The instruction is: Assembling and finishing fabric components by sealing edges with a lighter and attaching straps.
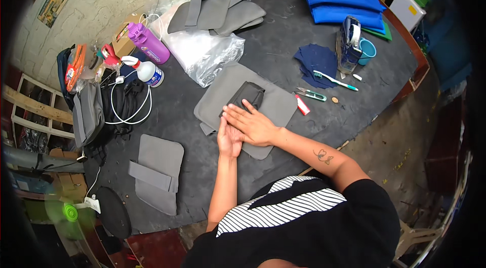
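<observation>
On the table in front of me lies a grey padded fabric panel [276, 103] with rounded corners. A black folded piece, perhaps a small pouch [253, 93], rests on it, its near end under my fingers. My right hand [254, 127] lies flat with straight fingers across my left hand and the near end of the black piece. My left hand [229, 141] is turned palm up at the panel's near edge; one finger shows straight and the rest are hidden beneath the right hand. Neither hand visibly grips anything.
Scissor-like thread snips [311, 94], a toothbrush [336, 80] and dark blue cloth [315, 63] lie right. A tape dispenser [349, 45] stands behind them. Another grey panel [159, 171] lies left, near a spray bottle [148, 71], purple bottle [149, 44] and small fan [71, 212].
</observation>
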Motion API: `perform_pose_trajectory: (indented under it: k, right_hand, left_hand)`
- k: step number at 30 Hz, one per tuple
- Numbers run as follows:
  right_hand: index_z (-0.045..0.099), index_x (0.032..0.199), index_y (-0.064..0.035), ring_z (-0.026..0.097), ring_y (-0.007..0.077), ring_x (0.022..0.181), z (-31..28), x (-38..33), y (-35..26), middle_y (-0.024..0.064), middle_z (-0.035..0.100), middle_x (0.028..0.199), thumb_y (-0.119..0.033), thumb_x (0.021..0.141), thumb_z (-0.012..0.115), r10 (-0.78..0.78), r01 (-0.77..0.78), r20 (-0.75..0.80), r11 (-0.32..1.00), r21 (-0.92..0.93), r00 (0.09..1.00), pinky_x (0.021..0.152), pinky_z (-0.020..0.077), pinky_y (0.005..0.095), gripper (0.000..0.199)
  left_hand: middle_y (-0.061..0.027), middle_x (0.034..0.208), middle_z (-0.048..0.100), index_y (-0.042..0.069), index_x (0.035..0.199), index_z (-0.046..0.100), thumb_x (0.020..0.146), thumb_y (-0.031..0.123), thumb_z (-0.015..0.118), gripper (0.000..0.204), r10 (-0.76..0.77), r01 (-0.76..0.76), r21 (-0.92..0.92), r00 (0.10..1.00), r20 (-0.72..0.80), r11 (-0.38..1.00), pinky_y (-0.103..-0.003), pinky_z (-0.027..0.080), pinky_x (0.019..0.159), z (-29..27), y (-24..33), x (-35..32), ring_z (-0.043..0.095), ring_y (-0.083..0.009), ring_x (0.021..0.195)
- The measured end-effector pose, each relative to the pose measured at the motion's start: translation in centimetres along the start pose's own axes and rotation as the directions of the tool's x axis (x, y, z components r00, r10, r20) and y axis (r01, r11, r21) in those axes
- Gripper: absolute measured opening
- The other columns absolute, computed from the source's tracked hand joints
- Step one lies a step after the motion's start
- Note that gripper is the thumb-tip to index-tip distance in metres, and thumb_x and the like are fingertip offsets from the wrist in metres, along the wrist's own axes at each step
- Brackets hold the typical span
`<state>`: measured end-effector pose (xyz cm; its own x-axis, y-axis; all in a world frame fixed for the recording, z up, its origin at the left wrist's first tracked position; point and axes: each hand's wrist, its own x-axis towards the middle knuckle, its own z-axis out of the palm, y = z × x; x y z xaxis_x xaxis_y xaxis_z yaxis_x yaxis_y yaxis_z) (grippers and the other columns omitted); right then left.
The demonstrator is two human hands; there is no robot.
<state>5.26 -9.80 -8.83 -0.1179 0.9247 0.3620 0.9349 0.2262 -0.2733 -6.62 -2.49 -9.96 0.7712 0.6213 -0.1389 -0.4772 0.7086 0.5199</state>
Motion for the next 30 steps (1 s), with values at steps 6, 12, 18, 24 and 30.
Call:
perform_pose_trajectory:
  k: [6, 12, 18, 24, 30]
  right_hand:
    - [0.028, 0.144, -0.0021, 0.016, 0.0249, 0.143, 0.3, 0.9, 0.5, 0.0139, 0.023, 0.152, -0.049, 0.092, 0.040, 0.047, -0.045, -0.030, 0.996, 0.076, 0.998, 0.115, 0.0086, 0.0476, 0.071]
    - [0.029, 0.142, 0.0010, 0.018, 0.0316, 0.141, -0.7, 0.6, -1.5, 0.0216, 0.024, 0.149, -0.053, 0.091, 0.041, 0.283, -0.289, -0.072, 0.952, -0.098, 0.957, 0.115, 0.0129, 0.0464, 0.075]
    - [0.029, 0.142, 0.0013, 0.022, 0.0315, 0.140, 0.1, -0.4, 0.9, 0.0204, 0.026, 0.149, -0.055, 0.089, 0.044, 0.337, -0.340, -0.062, 0.939, -0.045, 0.940, 0.115, 0.0162, 0.0420, 0.078]
    - [0.053, 0.120, 0.0000, 0.044, 0.0338, 0.125, -2.6, -0.8, 2.8, 0.0169, 0.050, 0.131, -0.025, 0.086, 0.060, 0.285, -0.289, -0.348, 0.956, 0.040, 0.893, 0.104, 0.0341, 0.0419, 0.043]
    - [0.060, 0.091, 0.0013, 0.062, 0.0292, 0.081, -6.3, -1.1, 7.3, 0.0149, 0.064, 0.091, -0.029, 0.082, 0.066, 0.887, -0.710, 0.044, 0.336, 0.619, 0.459, 0.075, 0.0481, 0.0396, 0.033]
  left_hand:
    - [-0.0068, 0.127, 0.053, 0.001, 0.126, 0.047, 0.099, 0.024, 0.045, 0.036, 0.199, -0.106, 0.465, 0.968, -0.154, 0.879, -0.027, 0.046, 0.084, -0.5, 0.5, 0.0, 0.052, -0.0129, 0.110]
    - [0.0006, 0.100, 0.060, 0.015, 0.113, 0.053, 0.099, 0.022, 0.045, 0.018, -0.081, 0.090, 0.080, 0.991, -0.108, 0.993, -0.028, 0.048, 0.068, -1.7, 2.6, -0.1, 0.057, -0.0137, 0.079]
    - [-0.0013, 0.098, 0.058, 0.015, 0.127, 0.044, 0.099, 0.025, 0.043, 0.029, -0.171, 0.192, 0.081, 0.961, -0.217, 0.978, -0.029, 0.049, 0.072, -1.3, 2.6, -0.1, 0.059, -0.0148, 0.085]
    - [-0.0056, 0.106, 0.061, 0.014, 0.127, 0.042, 0.098, 0.025, 0.047, 0.031, -0.133, 0.152, 0.104, 0.976, -0.170, 0.983, -0.028, 0.049, 0.070, -1.8, 2.2, 0.3, 0.060, -0.0142, 0.085]
    - [-0.0044, 0.096, 0.066, 0.014, 0.124, 0.043, 0.088, 0.007, 0.063, 0.043, -0.057, 0.139, 0.294, 0.961, -0.271, 0.946, -0.022, 0.046, 0.059, -0.7, 1.7, 0.3, 0.061, -0.0094, 0.075]
